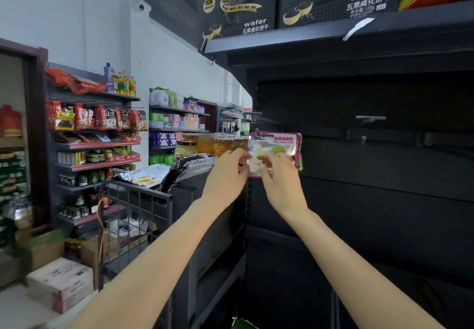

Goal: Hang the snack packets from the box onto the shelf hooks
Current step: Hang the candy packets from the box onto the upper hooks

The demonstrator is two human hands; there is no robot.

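While both hands, left hand (227, 174) and right hand (280, 182), pinch the snack packet (278, 146), a bare hook (369, 118) juts nearby.

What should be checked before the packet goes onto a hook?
1. Both hands on packet: ok. The left hand and right hand pinch the pink snack packet at its lower edge.
2. Packet upright, top edge up: ok.
3. Hang hole lined up with a hook: cannot tell; the top of the packet is blurred.
4. Free hook nearby: ok. An empty shelf hook sticks out to the right, above the packet.
5. Grip firmness: cannot tell.
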